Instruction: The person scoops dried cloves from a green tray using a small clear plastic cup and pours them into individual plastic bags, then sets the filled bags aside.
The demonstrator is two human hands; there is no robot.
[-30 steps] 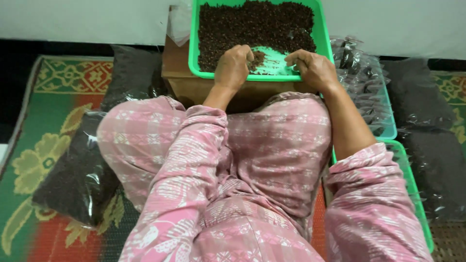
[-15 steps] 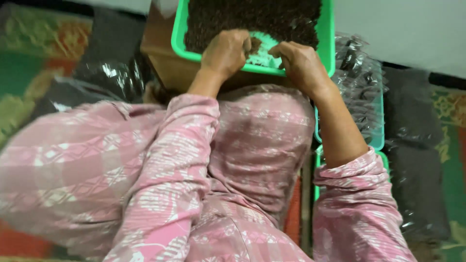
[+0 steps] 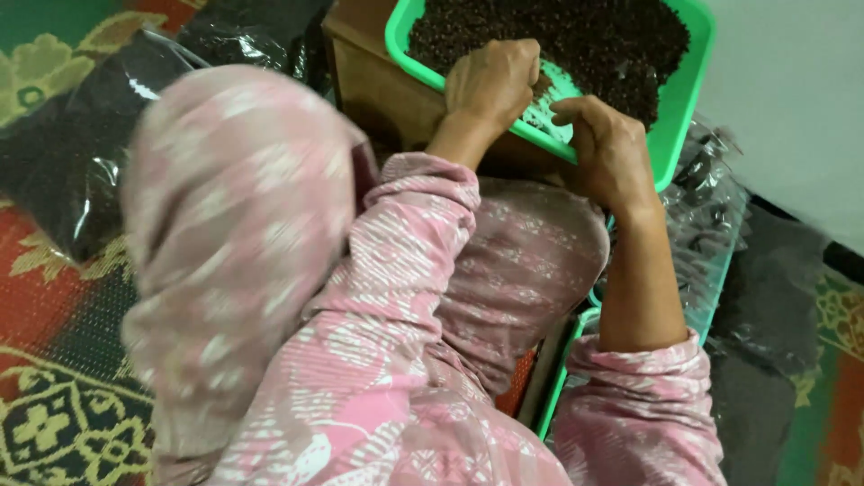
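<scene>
Green tray (image 3: 688, 99) — under both hands

A single head-worn camera supplied the only view, so no second view shared any of the scene. It looked steeply down from above the seated person's own lap, close in, with pink patterned sleeves and knees filling most of the picture. The view was tilted, so the green tray (image 3: 691, 99) ran slantwise across the upper right, its far corner cut by the top edge. The left hand (image 3: 490, 83) and right hand (image 3: 605, 148) sat near the tray's near edge, high in the picture. The patterned mat (image 3: 54, 396) showed along the left edge and lower left corner.
</scene>
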